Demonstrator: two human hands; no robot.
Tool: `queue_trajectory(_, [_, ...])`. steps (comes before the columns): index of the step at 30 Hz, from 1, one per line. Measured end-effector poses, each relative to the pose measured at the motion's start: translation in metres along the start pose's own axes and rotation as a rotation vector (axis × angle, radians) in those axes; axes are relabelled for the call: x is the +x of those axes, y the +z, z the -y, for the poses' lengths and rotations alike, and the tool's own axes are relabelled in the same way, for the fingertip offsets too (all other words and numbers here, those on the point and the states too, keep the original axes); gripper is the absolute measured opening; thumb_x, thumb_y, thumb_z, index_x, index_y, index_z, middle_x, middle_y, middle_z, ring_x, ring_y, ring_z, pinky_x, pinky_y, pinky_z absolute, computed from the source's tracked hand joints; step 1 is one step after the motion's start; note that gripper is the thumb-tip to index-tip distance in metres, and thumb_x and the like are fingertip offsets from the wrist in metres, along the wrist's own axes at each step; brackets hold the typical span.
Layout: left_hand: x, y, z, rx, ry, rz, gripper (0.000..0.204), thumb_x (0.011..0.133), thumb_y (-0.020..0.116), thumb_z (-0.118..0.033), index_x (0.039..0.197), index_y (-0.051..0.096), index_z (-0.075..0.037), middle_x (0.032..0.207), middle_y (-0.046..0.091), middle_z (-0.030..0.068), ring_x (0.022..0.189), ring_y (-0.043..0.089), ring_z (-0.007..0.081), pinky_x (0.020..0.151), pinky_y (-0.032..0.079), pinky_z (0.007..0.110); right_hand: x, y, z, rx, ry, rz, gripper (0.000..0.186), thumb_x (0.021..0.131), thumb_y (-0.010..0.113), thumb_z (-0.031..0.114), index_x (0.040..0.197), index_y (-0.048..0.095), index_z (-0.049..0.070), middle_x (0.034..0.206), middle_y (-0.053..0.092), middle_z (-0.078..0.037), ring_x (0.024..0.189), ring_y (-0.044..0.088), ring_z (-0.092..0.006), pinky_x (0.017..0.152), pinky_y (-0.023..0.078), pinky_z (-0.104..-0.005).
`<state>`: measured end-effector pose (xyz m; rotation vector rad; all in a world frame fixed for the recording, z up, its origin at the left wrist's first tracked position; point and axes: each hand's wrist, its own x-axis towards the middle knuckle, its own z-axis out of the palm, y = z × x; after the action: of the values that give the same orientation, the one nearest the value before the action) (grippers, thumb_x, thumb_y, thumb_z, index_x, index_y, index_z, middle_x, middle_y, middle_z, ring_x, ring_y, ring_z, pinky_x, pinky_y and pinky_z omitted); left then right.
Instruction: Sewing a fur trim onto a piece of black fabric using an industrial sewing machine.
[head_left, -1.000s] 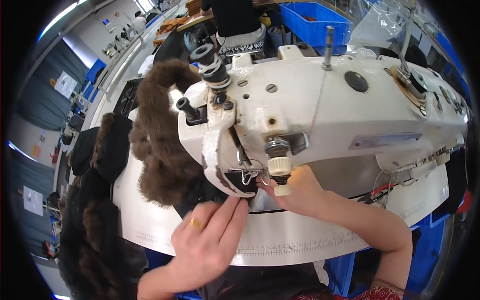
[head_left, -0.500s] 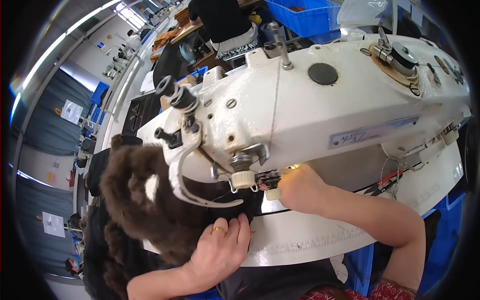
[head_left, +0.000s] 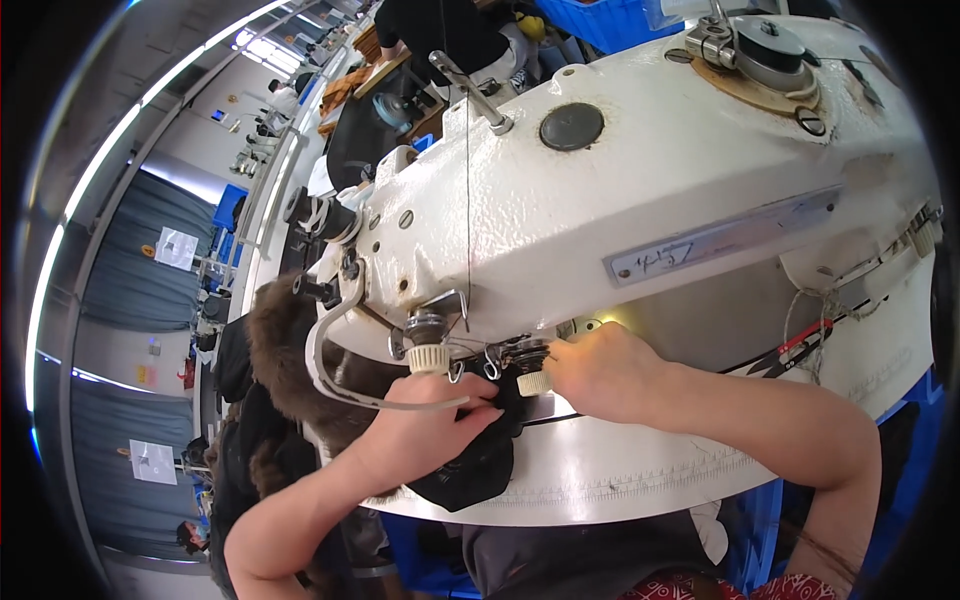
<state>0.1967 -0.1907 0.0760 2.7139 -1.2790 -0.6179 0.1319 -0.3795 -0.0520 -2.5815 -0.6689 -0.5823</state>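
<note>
Below the head of a white sewing machine (head_left: pixel 560 220), my left hand (head_left: pixel 425 420) is closed in a pinch on black fabric (head_left: pixel 465 478), its thumb and fingertips close together. The machine's curved lever (head_left: pixel 325 375) crosses in front of that hand. Brown plush fur (head_left: pixel 290 350) joins the dark cloth on the left and lies over the bed's edge. My right hand (head_left: pixel 605 372) is curled beside the cream tension knob (head_left: pixel 534 384), near a small lit lamp. Its fingertips are hidden behind the machine parts, and what they hold cannot be seen.
Red-handled scissors (head_left: pixel 800 345) lie on the machine bed (head_left: pixel 640 465) at the right, beside loose thread. Blue bins (head_left: pixel 610 22) stand beyond the machine and under the table. A person in black (head_left: pixel 440 40) sits at the far side. A taut thread runs down the machine's front.
My left hand has moved up and right from the fabric's near edge to beneath the machine head. More black fabric shows below it. The view has shifted; my right hand stays beside the knob.
</note>
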Motion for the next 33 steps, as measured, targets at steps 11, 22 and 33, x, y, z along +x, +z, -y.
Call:
queue_trajectory(11, [0.028, 0.000, -0.011, 0.088, -0.298, 0.298, 0.062, 0.072, 0.076, -0.055, 0.098, 0.062, 0.000, 0.084, 0.069, 0.0133, 0.082, 0.068, 0.0291, 0.075, 0.053, 0.038, 0.001, 0.004, 0.005, -0.107, 0.071, -0.080, 0.016, 0.074, 0.065, 0.016, 0.081, 0.053, 0.008, 0.075, 0.055, -0.003, 0.058, 0.063, -0.0164, 0.047, 0.046, -0.0302])
queue_trajectory(22, [0.015, -0.002, -0.008, -0.340, -0.481, 0.161, 0.033, 0.089, 0.067, -0.034, 0.092, 0.064, -0.001, 0.075, 0.065, 0.0066, 0.067, 0.064, 0.0123, 0.059, 0.051, 0.027, -0.011, -0.002, 0.011, 0.069, 0.092, -0.106, 0.020, 0.079, 0.062, 0.015, 0.098, 0.060, 0.007, 0.089, 0.060, -0.003, 0.077, 0.065, -0.0176, 0.055, 0.049, -0.0311])
queue_trajectory(33, [0.017, -0.018, -0.025, -0.262, -0.566, 0.238, 0.026, 0.092, 0.061, -0.026, 0.102, 0.064, -0.001, 0.073, 0.067, 0.0037, 0.056, 0.063, 0.0090, 0.049, 0.050, 0.024, -0.027, -0.009, 0.036, 0.231, -0.083, -0.034, 0.049, 0.080, 0.059, 0.015, 0.124, 0.057, -0.007, 0.128, 0.059, -0.019, 0.104, 0.058, -0.0246, 0.084, 0.046, -0.0336])
